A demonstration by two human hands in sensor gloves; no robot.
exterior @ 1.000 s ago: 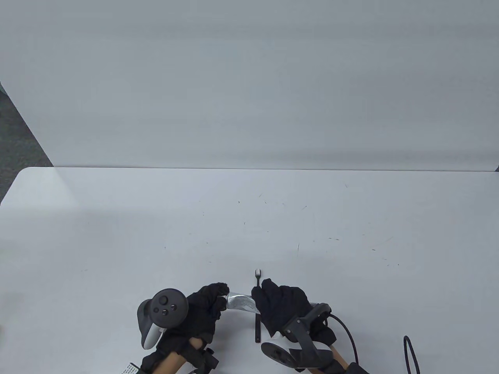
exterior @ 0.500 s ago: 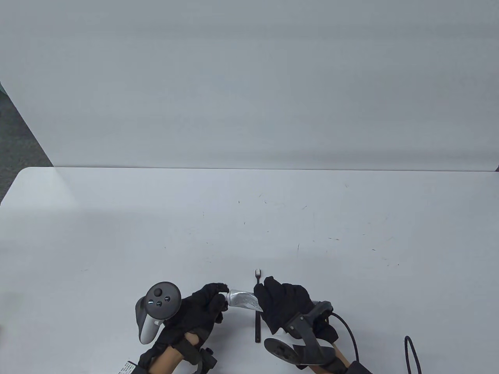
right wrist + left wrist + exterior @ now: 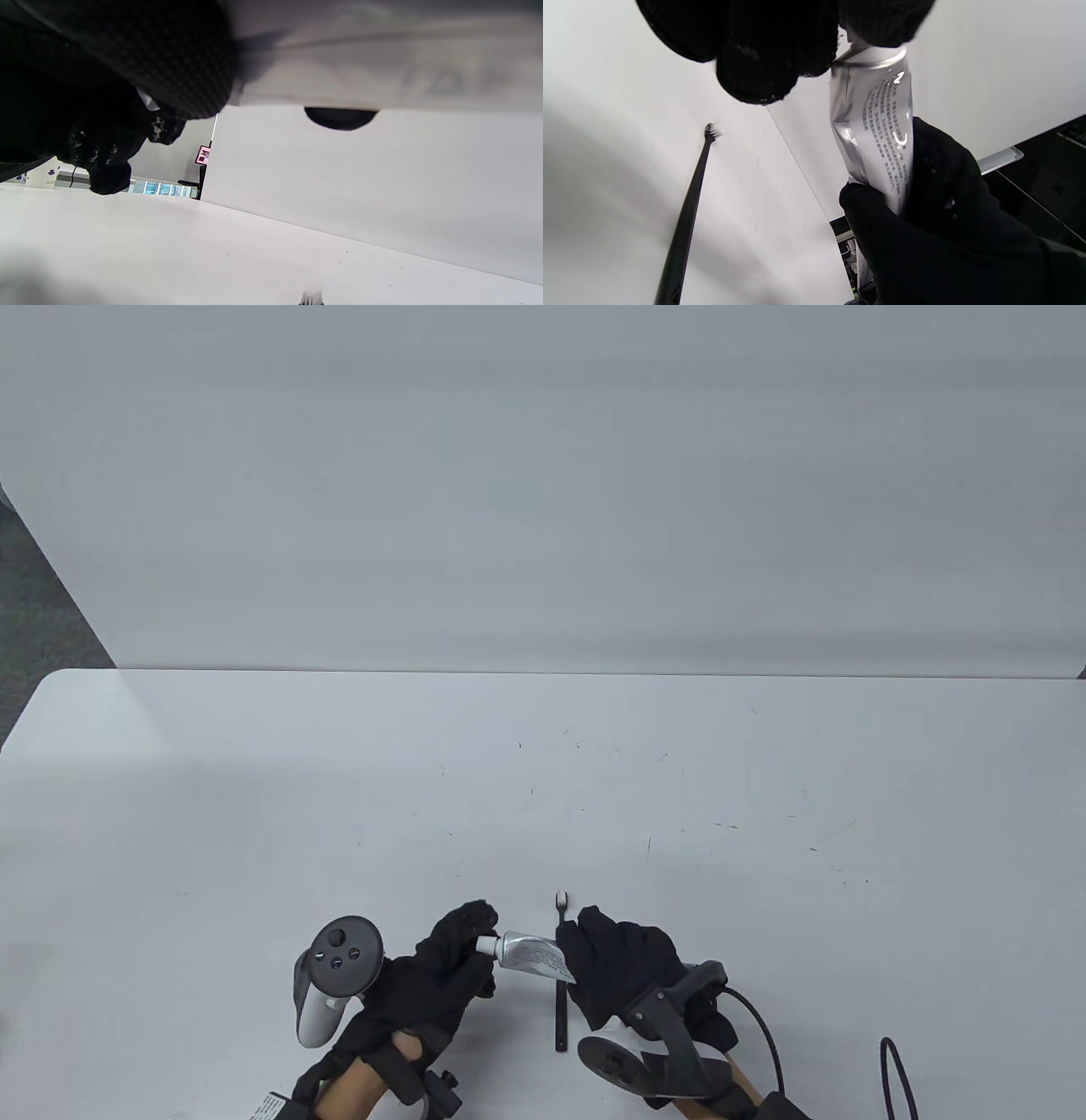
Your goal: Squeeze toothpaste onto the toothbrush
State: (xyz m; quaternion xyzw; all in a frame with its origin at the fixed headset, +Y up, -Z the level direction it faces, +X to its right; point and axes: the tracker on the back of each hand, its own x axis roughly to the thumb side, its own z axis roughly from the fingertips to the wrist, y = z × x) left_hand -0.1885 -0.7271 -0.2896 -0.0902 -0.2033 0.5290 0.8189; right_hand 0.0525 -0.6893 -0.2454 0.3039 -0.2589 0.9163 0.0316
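Toothpaste tube (image 3: 532, 956), silver with printed text, held off the white table (image 3: 543, 780) near its front edge, between both gloved hands. Right hand (image 3: 624, 963) wrapped around the flat tail end; left hand (image 3: 441, 967) pinching the white cap (image 3: 487, 946) at the nozzle end. Seen from above: tube lying roughly level, crossing over the black toothbrush (image 3: 560, 976), which rests flat on the table pointing away, white bristles (image 3: 560, 897) at the far end, handle partly hidden under tube and right hand. Black cable (image 3: 895, 1073) at the lower right. Left wrist view adds detail hidden from above: left fingers (image 3: 755, 55) closed around the top of the tube (image 3: 871, 123), right hand (image 3: 937, 220) gripping it lower down with thumb and fingers pressed to either side, toothbrush (image 3: 689, 212) well apart on the table to the left. Right wrist view mostly blocked: blurred tube (image 3: 382, 63) filling the top, dark glove (image 3: 127, 63) at left, left fingertips (image 3: 339, 117) peeking below the tube; cannot tell finger spread there. Bristles (image 3: 312, 296) just visible at the bottom edge.
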